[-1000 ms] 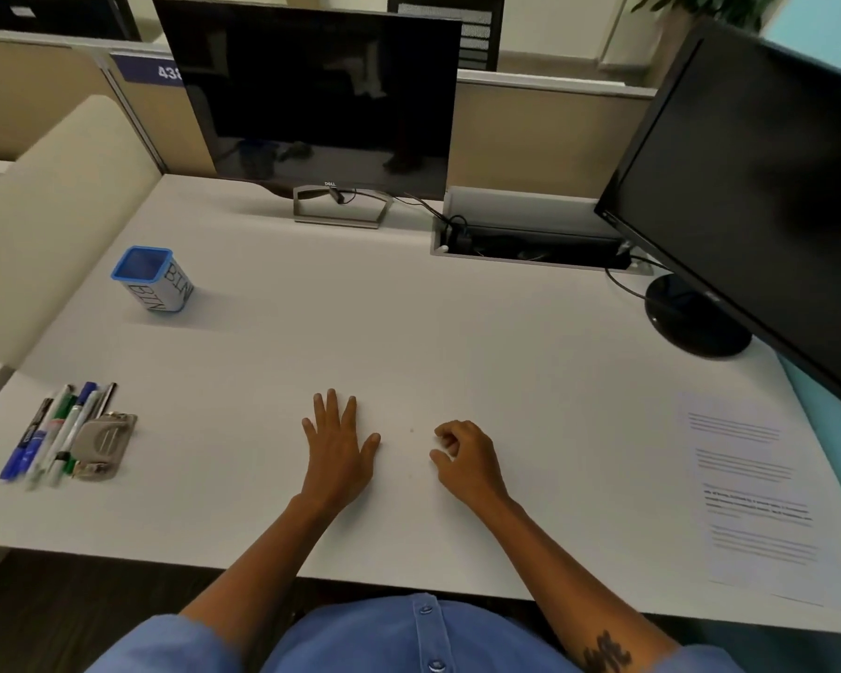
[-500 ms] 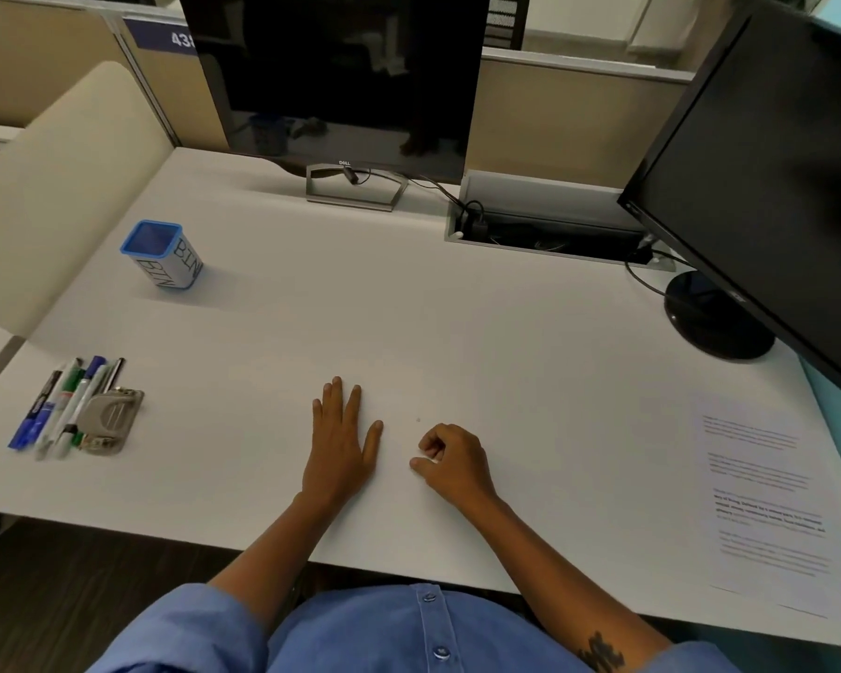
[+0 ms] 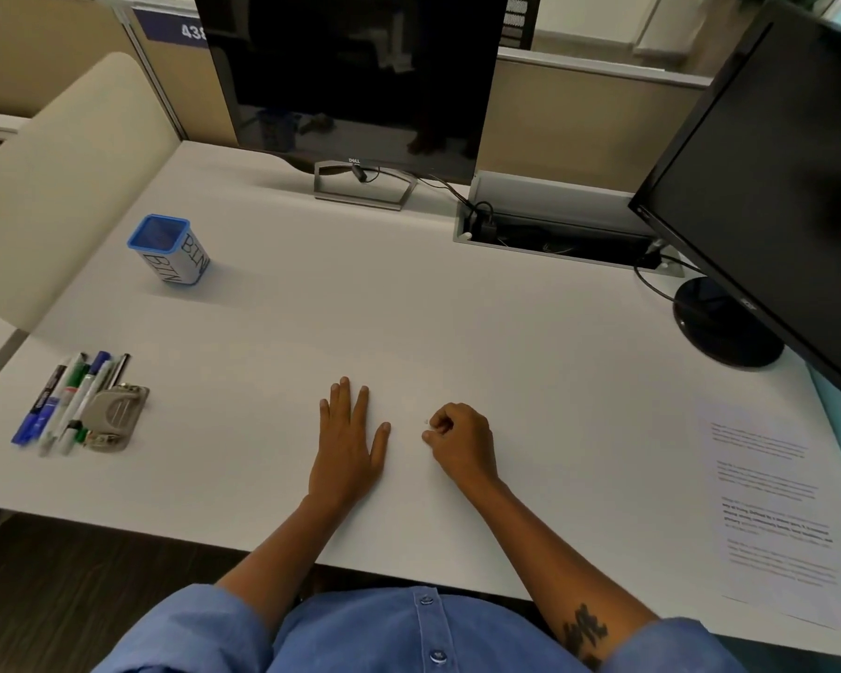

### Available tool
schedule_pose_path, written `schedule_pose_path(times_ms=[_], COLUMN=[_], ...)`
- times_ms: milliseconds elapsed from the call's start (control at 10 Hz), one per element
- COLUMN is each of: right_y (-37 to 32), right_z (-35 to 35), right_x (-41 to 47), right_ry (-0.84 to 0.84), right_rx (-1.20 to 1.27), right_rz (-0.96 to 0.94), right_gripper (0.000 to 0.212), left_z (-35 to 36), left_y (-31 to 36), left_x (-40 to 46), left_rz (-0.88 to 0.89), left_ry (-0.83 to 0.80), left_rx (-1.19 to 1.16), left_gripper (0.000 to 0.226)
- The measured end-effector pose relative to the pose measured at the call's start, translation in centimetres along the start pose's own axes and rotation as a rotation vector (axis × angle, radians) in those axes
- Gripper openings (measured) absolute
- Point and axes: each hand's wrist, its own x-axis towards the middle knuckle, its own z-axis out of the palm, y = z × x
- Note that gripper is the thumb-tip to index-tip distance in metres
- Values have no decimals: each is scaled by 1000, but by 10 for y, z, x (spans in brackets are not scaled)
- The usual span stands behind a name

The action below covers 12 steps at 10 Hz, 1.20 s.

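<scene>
My left hand (image 3: 348, 446) lies flat on the white desk (image 3: 457, 323), palm down, fingers straight and close together. A short way to its right, my right hand (image 3: 462, 442) rests on the desk with its fingers curled in towards the thumb. I see nothing held in it. A tiny pale speck (image 3: 426, 422) lies on the desk just by its fingertips. Both hands are near the desk's front edge, in the middle.
Several markers (image 3: 64, 400) and a grey stapler (image 3: 112, 417) lie at the front left. A blue-rimmed cup marked BIN (image 3: 168, 250) stands further back on the left. A printed sheet (image 3: 773, 507) lies front right. Two dark monitors (image 3: 355, 75) (image 3: 768, 177) and a cable tray (image 3: 554, 225) line the back.
The camera has tipped down and moved closer. My right hand has curled tighter and shifted slightly left towards the speck. My left hand has stayed flat.
</scene>
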Motion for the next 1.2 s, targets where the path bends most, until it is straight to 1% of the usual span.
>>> schedule_pose_path(times_ms=[300, 600, 800, 1000, 1200], right_y=[-5, -6, -7, -11, -12], right_z=[-2, -1, 0, 1, 2], right_x=[18, 22, 23, 21, 13], right_ry=[-9, -30, -47, -72, -76], right_rx=[-115, -194, -234, -317, -359], right_rz=[-116, -193, -225, -270, -271], right_gripper=[4, 3, 6, 14, 18], left_z=[1, 3, 4, 4, 4], left_y=[0, -2, -2, -2, -2], left_x=[0, 1, 0, 1, 1], left_rz=[-1, 2, -1, 4, 4], left_ry=[-2, 0, 4, 9, 9], left_rx=[15, 41, 46, 54, 55], left_gripper=[71, 72, 72, 72, 71])
